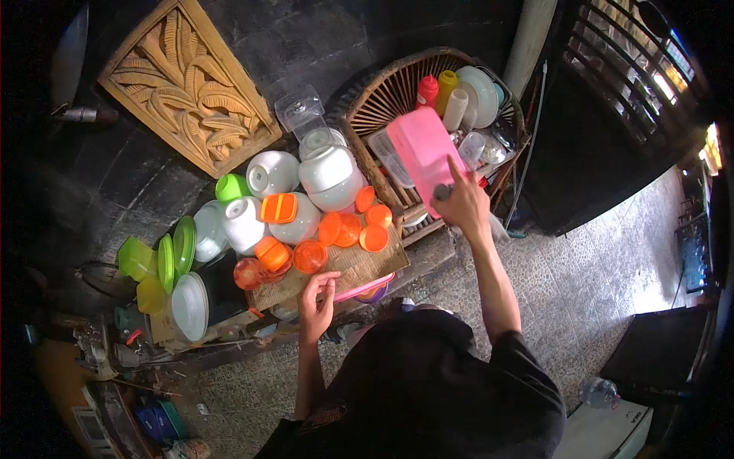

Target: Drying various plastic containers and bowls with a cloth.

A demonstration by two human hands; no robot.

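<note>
My right hand (463,203) is on the near end of a pink plastic container (421,152) over a slatted rack (378,109); the finger contact is partly hidden, so its grip cannot be told. Beneath the container lies a clear plastic tray (390,155). My left hand (317,304), fingers curled and apart, holds nothing at the front edge of a cardboard sheet (367,267). Near it lie a round orange lid (309,256) and several more orange lids and small containers. Behind them, white bowls (328,172) stand upside down or tilted beside a green bowl (231,188).
The rack holds a red squeeze bottle (428,90), a yellow bottle (446,86), white plates (484,94) and a clear cup (471,147). Green plates (183,246) and white plates (190,307) lean at the left. A carved wooden panel (192,92) stands against the dark wall.
</note>
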